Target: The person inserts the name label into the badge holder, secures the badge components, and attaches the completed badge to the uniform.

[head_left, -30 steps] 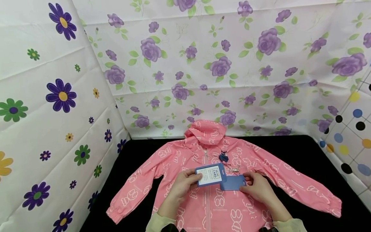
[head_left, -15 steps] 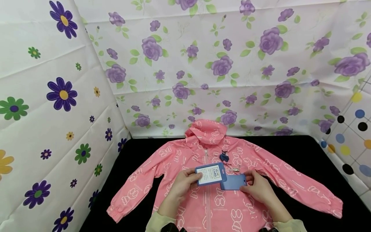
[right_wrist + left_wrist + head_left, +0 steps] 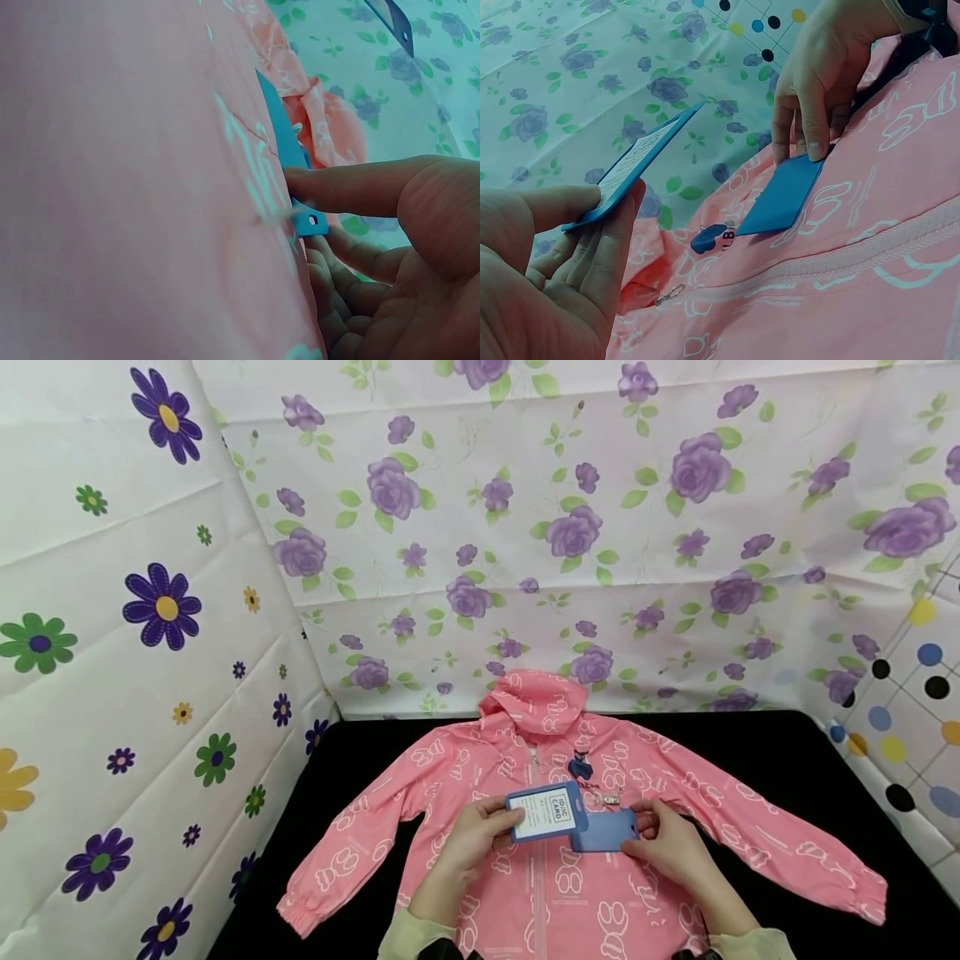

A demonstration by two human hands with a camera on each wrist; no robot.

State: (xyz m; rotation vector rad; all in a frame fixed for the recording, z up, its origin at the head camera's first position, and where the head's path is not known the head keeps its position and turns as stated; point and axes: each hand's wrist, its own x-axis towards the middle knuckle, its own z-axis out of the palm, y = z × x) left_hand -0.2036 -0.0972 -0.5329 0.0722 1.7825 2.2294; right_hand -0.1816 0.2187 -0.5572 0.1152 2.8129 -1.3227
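Note:
My left hand [image 3: 474, 837] pinches a blue-framed ID card holder [image 3: 546, 812] by its left end, thumb on the white insert printed "ID/IC CARD". The holder is raised and tilted above a pink jacket [image 3: 517, 893]. My right hand [image 3: 669, 847] pinches the right end of a plain blue card cover [image 3: 602, 832], which has a small slot at that end. This cover lies low over the jacket's chest; its left end is overlapped by the holder in the head view. In the left wrist view, a gap shows between the holder [image 3: 634, 169] and the cover [image 3: 784, 193].
The jacket, white-outlined bear pattern, lies spread with both sleeves out on a black tabletop [image 3: 750, 735]. A small metal clip [image 3: 611, 799] sits on its chest under a dark blue print [image 3: 579, 766]. Floral cloth walls [image 3: 465, 552] stand behind and at the sides.

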